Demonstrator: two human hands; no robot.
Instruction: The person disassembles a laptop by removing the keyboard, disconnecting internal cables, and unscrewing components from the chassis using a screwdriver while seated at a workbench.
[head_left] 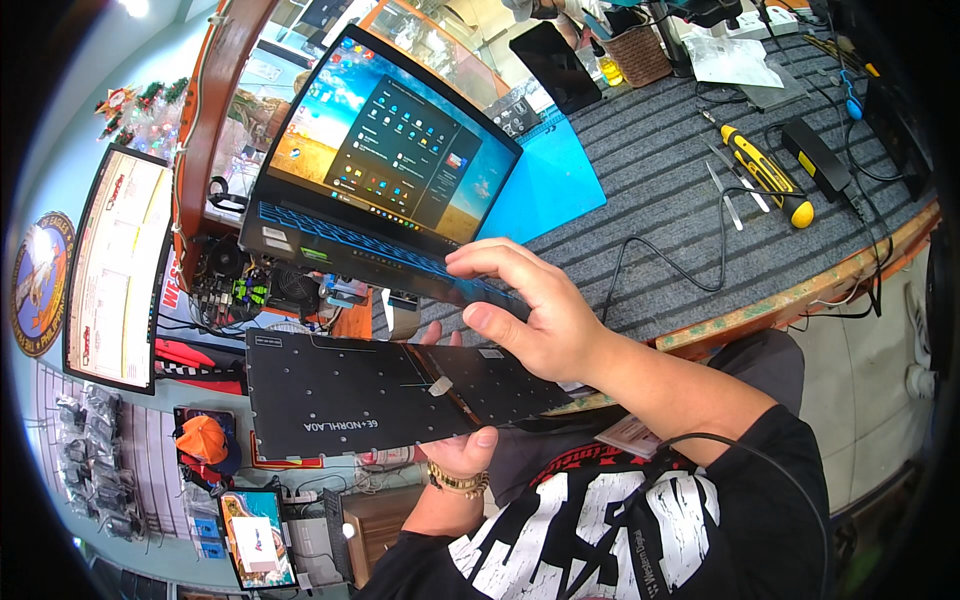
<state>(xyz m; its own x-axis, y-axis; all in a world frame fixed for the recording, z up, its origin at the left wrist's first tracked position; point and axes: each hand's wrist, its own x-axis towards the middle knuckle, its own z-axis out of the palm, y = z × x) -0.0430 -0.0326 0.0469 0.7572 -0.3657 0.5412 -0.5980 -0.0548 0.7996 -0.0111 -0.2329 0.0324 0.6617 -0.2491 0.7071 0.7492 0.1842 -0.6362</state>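
Observation:
My left hand grips a black laptop keyboard, thumb on its near edge and fingertips past its far edge. The keyboard's back faces up, with small holes, a brown flat strip across it and a pale tab. Above it stands an open laptop with blue-marked keys and a lit screen showing a menu over a field picture. My right hand is over the laptop's palm rest, thumb and fingers apart, holding nothing. Whether its fingertips touch the laptop I cannot tell.
A blue mat lies behind the laptop on the ridged grey bench mat. To the right are a yellow-black screwdriver, tweezers, a black power adapter and a looping cable. An exposed circuit board with fans sits left.

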